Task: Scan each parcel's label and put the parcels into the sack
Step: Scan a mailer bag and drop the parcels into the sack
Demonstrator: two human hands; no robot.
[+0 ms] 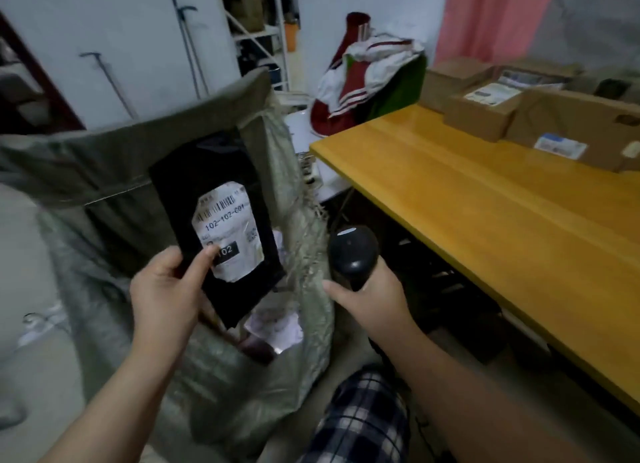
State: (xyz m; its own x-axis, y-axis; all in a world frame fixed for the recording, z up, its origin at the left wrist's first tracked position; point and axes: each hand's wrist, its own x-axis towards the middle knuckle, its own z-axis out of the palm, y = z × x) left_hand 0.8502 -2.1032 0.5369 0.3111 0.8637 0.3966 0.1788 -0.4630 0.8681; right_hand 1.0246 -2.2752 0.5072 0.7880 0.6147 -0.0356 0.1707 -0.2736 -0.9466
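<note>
Black parcel [216,227] — long axis near upright — left hand [166,289] fingers [204,258] pinch it; right hand [375,298] grips scanner [353,251].

My left grip [166,289] pinches the flat black plastic parcel [194,171], white label [227,232] facing me, tilted above the open grey-green woven sack [104,171]; the black handheld scanner [353,254] sits at its three o'clock in my right grip [372,298].

— Where is room left?
— Along the yellow wooden tabletop's [485,220] near stretch; brown cardboard boxes [481,116] are crowded at its far end.
— And the grey-green woven sack [104,157]?
— Its mouth is mostly covered by the flat black labelled parcel [214,164]; a gap is left lower right.
</note>
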